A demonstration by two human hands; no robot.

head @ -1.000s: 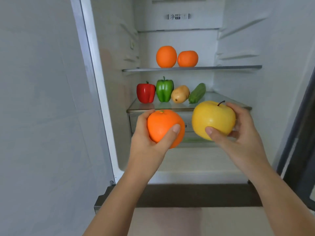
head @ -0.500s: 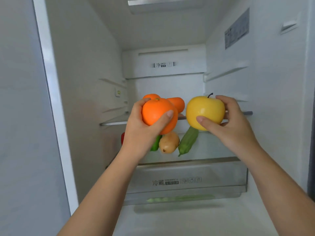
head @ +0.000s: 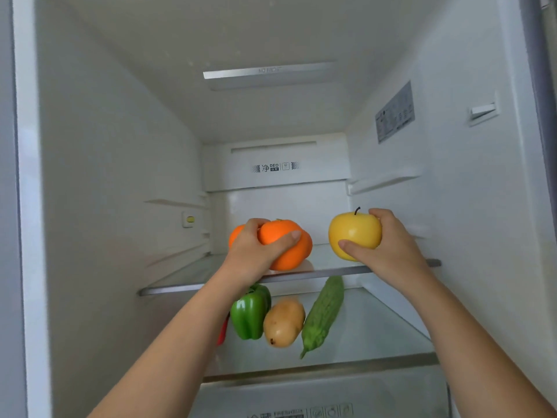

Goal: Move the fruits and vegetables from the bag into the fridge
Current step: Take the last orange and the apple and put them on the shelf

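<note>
My left hand [head: 256, 251] grips an orange [head: 286, 245] at the upper glass shelf [head: 187, 276] of the open fridge. Another orange [head: 235, 233] on that shelf shows partly behind my fingers. My right hand [head: 388, 251] holds a yellow apple [head: 354, 233] with a dark stem just above the shelf's right part. On the lower glass shelf [head: 376, 336] lie a green pepper [head: 248, 315], a potato [head: 283, 322] and a bumpy green cucumber [head: 322, 315]. A red pepper [head: 223, 330] peeks out from behind my left forearm. The bag is out of view.
The fridge's white side walls [head: 120, 191] close in on both sides. A drawer [head: 316, 393] with a printed label sits under the lower shelf. Free shelf surface lies left of the oranges and between the orange and the apple.
Both hands have carried the fruit forward and up from in front of the fridge to the upper shelf. The view has moved closer and tilted upward.
</note>
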